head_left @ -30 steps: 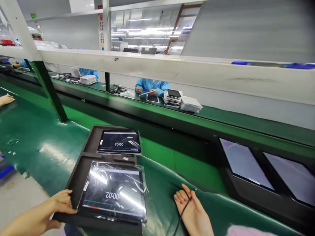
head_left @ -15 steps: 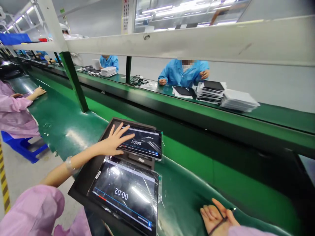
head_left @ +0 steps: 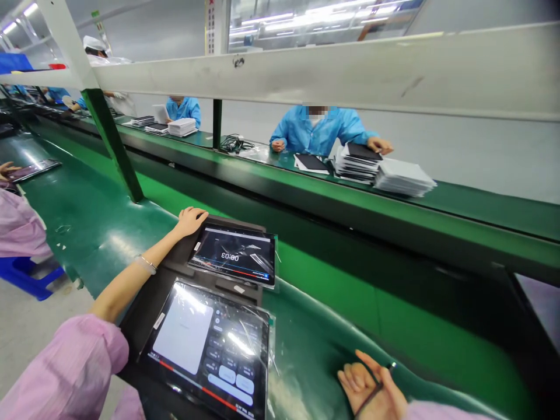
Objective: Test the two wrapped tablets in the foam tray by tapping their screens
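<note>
A black tray [head_left: 153, 291] on the green belt carries two tablets wrapped in clear film. The far tablet [head_left: 234, 255] shows a timer; the near tablet [head_left: 210, 347] shows a white panel and buttons. My left hand [head_left: 190, 220] is stretched forward and curls over the tray's far left corner, beside the far tablet. My right hand [head_left: 371, 391] lies palm up on the belt at the lower right, fingers apart, with a thin black cable [head_left: 376, 388] running across the palm.
A green conveyor belt [head_left: 87, 227] runs from left to right. Across a raised green rail, people in blue coats work beside stacks of tablets [head_left: 363, 160] and white sheets [head_left: 405, 177]. A green post [head_left: 111, 143] stands left. A person in pink sits far left.
My left hand went from the tray's near edge, over the far tablet, to the tray's far left corner. The near tablet's timer screen changed to a white panel with buttons. The view shifted left.
</note>
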`<state>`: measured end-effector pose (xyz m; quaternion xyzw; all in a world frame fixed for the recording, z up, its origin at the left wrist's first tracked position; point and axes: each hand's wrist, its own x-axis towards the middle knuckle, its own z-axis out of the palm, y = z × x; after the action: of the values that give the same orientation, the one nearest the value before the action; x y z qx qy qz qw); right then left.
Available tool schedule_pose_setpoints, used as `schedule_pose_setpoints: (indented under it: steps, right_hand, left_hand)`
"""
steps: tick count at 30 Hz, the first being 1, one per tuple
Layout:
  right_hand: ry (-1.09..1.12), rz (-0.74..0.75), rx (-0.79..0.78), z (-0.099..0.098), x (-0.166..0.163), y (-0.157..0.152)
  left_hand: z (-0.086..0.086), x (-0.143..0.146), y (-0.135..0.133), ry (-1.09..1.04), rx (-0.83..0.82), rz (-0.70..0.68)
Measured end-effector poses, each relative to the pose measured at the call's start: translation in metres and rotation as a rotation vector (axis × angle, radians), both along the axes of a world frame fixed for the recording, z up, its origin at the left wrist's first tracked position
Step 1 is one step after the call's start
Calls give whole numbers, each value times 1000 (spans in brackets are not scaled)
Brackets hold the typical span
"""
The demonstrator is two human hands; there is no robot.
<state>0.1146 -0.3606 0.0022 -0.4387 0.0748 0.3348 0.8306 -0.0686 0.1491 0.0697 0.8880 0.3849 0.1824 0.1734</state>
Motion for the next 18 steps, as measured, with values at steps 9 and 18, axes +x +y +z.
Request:
schedule_pose_setpoints:
  steps: [9, 18]
  right_hand:
    - [-182, 97, -45, 9, -7, 4]
    - [-152, 84, -45, 20, -14, 5]
  left_hand:
    - [-4, 0, -25, -74, 7, -145]
    - [15, -39, -148, -61, 111, -654]
